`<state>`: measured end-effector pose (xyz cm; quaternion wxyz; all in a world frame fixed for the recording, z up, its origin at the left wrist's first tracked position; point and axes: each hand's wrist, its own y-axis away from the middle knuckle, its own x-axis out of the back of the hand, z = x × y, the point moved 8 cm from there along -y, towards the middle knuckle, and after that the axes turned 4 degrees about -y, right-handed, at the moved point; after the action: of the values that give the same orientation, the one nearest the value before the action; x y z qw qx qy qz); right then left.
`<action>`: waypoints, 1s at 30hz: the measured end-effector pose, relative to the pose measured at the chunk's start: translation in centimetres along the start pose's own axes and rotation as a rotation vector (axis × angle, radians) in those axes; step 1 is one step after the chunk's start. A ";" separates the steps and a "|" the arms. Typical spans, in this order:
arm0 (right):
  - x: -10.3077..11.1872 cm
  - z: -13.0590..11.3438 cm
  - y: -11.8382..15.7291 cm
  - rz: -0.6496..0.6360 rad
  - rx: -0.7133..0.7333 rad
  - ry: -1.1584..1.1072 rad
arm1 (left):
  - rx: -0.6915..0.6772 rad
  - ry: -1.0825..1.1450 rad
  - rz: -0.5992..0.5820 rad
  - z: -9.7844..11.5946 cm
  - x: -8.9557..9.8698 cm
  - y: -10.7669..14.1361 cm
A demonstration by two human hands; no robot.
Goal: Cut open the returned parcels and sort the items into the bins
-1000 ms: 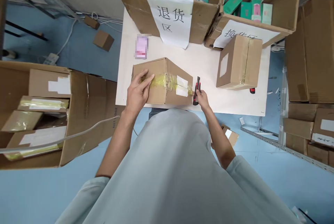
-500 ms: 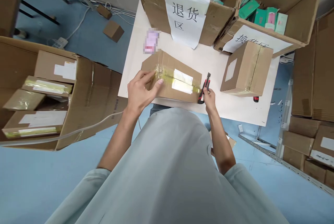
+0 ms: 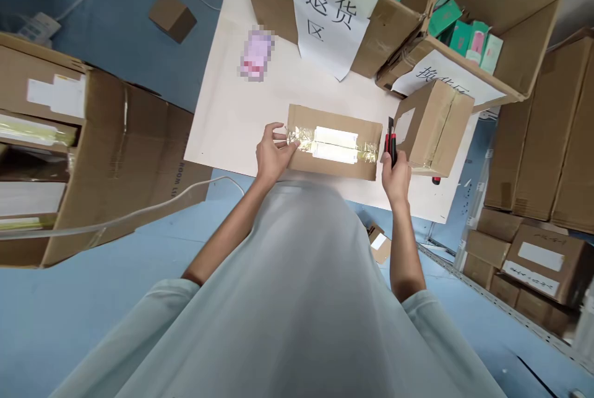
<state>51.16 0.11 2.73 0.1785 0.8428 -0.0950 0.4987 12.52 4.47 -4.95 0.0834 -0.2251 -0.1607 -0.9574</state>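
A taped cardboard box (image 3: 301, 166) lies on the white table in front of me, its top facing up. Glossy tape and a white label (image 3: 335, 151) run along the middle of that top. At its left end is my left hand (image 3: 273, 153), thumb on the top edge and fingers curled at the side, gripping the end. My right hand (image 3: 396, 178) is closed around a red and black utility knife (image 3: 390, 143), just off the box's right end. The knife's tip points away from me.
A second cardboard box (image 3: 431, 129) stands to the right, with a red-tipped object (image 3: 436, 181) partly under it. Large open cartons (image 3: 273, 8) with paper signs line the table's (image 3: 223, 101) back. A carton of parcels (image 3: 120, 150) is at left; boxes (image 3: 533, 262) are stacked at right.
The taped box has turned so its top squarely faces me and its edges lie straighter. My right hand has moved right with the knife, which now points more directly away. The view has shifted.
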 end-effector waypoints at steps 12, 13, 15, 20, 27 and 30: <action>-4.1 -16.8 1.1 -0.657 0.664 0.447 | -0.039 0.114 -0.087 -0.5 -0.4 -0.7; -4.6 -17.7 1.0 -0.692 0.681 0.517 | -0.047 0.116 -0.085 -0.6 -0.4 -0.6; -5.4 -18.9 0.7 -0.746 0.712 0.631 | -0.056 0.113 -0.086 -0.6 -0.5 -0.4; -6.3 -20.1 0.4 -0.780 0.802 0.757 | -0.038 0.138 -0.080 -0.6 -0.4 0.1; -6.5 -20.9 1.0 -0.803 0.860 0.877 | 0.013 0.074 -0.083 -0.9 -0.4 0.0; -6.5 -21.7 1.5 -0.795 0.879 0.901 | 0.026 0.022 -0.078 -0.7 -0.3 0.0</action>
<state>30.04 7.20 6.90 0.0135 0.5214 0.5077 0.6857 12.46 4.24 -5.68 0.0504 -0.2072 -0.1809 -0.9601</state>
